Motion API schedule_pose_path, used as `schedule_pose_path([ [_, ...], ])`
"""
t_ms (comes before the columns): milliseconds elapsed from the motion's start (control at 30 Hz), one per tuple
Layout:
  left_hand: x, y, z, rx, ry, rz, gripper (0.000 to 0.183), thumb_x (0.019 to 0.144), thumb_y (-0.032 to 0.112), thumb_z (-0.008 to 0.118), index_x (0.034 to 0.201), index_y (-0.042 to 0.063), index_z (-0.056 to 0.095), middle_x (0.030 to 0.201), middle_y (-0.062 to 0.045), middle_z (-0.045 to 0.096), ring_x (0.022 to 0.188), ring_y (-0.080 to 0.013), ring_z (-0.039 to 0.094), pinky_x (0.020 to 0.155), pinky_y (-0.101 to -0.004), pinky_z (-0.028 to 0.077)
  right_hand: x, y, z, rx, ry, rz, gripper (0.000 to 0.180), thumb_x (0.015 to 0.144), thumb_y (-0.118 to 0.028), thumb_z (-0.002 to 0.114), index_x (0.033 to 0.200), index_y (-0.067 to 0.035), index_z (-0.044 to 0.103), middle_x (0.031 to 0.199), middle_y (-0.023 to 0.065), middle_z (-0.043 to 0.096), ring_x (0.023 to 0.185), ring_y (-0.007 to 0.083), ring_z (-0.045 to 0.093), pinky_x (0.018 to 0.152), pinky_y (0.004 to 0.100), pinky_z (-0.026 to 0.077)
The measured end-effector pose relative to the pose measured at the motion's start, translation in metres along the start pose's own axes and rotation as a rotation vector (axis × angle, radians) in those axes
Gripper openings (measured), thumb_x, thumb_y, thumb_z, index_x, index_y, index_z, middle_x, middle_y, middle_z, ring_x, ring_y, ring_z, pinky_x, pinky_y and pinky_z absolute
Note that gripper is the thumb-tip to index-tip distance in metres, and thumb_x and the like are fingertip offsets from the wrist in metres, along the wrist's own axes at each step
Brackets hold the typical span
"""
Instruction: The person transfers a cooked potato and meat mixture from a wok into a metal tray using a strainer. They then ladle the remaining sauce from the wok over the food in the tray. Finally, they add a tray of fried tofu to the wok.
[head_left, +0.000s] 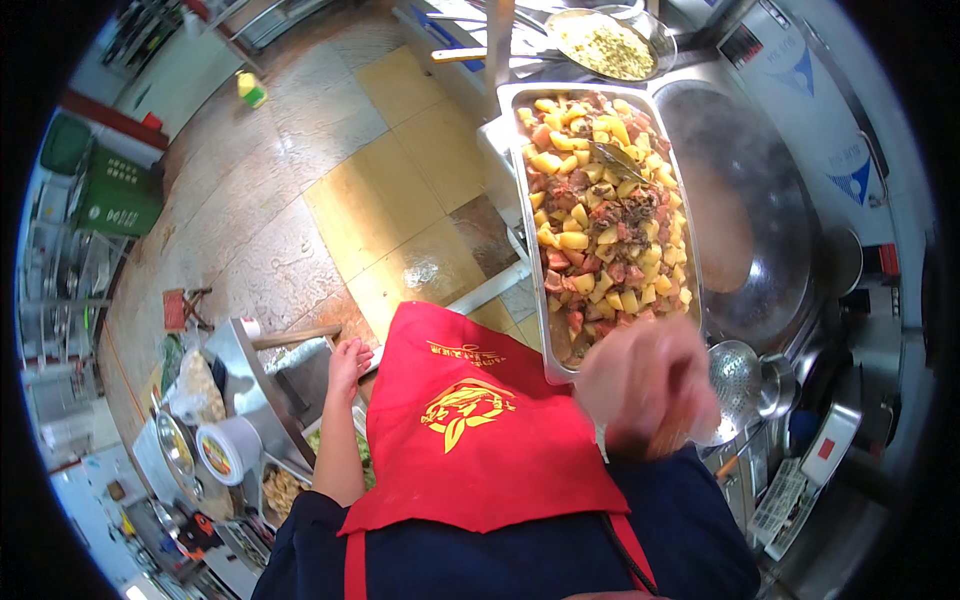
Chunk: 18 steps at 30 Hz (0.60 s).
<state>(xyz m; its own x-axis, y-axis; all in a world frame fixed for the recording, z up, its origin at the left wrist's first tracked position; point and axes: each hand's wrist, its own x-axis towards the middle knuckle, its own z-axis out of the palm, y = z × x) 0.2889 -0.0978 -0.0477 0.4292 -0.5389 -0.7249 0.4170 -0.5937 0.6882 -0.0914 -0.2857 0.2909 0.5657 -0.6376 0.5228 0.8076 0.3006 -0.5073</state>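
Observation:
My right hand (654, 379) is blurred by motion over the near end of a rectangular metal tray (531, 247). Its fingers look curled, but blur hides whether anything is in them. Heaped in the tray are potato chunks (574, 240), pieces of reddish meat (556, 259) and dark bits, with a long dark leaf (619, 161) on top. At my left side, my left hand (351, 364) hangs loosely with fingers apart and holds nothing. A perforated metal strainer (731, 381) lies just right of my right hand. I wear a red apron (480, 450).
Right of the tray, a large wok (772, 247) with brownish liquid gives off steam. A bowl of chopped greenish food (604, 45) stands beyond the tray. Behind my left hand are a metal counter (244, 360) and a white tub (229, 450). The tiled floor (262, 225) looks wet.

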Motion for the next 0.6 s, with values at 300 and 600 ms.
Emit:
schedule_pose_path([
  [300, 0.144, 0.089, -0.033, 0.132, -0.032, -0.08, 0.019, 0.095, 0.022, 0.052, 0.104, 0.005, 0.053, 0.084, -0.004, 0.059, 0.069, -0.0134, 0.061, 0.059, -0.0229, 0.051, 0.147, 0.079, -0.002, -0.073, -0.475, -0.057, 0.029, 0.085, -0.027, 0.068, 0.087, 0.001, 0.064, 0.078, 0.0119, 0.061, 0.064, 0.0271, 0.059, 0.054, 0.0319, 0.048],
  [600, 0.292, 0.236, -0.081, 0.214, -0.225, -0.005, 0.026, 0.094, 0.02, 0.053, 0.116, 0.006, 0.052, 0.086, -0.004, 0.06, 0.07, -0.0114, 0.06, 0.059, -0.0228, 0.049, 0.212, 0.091, -0.103, -1.411, 0.823, 0.147, 0.017, 0.079, -0.008, 0.064, 0.094, 0.0, 0.062, 0.084, 0.0088, 0.065, 0.071, 0.0141, 0.061, 0.063, 0.0277, 0.049],
])
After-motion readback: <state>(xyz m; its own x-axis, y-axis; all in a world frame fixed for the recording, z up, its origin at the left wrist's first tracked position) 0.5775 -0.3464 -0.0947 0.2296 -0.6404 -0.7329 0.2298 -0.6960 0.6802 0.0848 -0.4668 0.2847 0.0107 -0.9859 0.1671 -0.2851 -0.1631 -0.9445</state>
